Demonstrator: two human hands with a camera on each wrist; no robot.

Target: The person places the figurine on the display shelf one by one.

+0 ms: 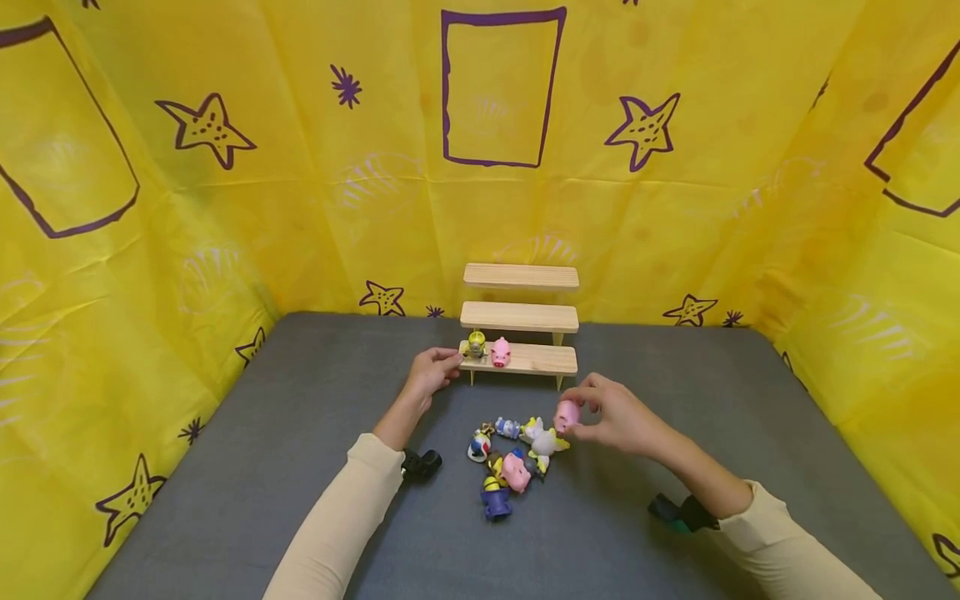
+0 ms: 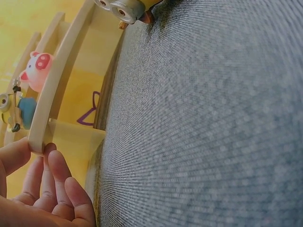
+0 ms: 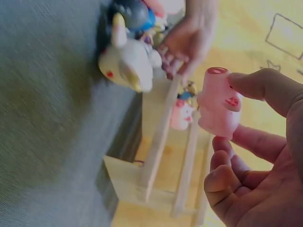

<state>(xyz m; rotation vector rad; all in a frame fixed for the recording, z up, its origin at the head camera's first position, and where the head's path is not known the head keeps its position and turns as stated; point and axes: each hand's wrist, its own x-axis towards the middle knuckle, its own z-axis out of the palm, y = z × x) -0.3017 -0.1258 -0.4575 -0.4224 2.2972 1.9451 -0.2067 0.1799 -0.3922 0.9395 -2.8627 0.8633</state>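
A three-step wooden shelf stands at the back of the table. On its lowest step sit a yellow minion figure and, to the right, a pink pig figure. My left hand pinches the left end of that step between thumb and fingertips. In my right hand a second pink pig is held between thumb and fingers, raised in front of the shelf's right end. Just left of it on the table lies a white and yellow winged figure.
Several small figures are grouped before the shelf, among them a blue and white one, another pink pig and a minion in blue. Yellow cloth walls enclose the grey table at back and sides.
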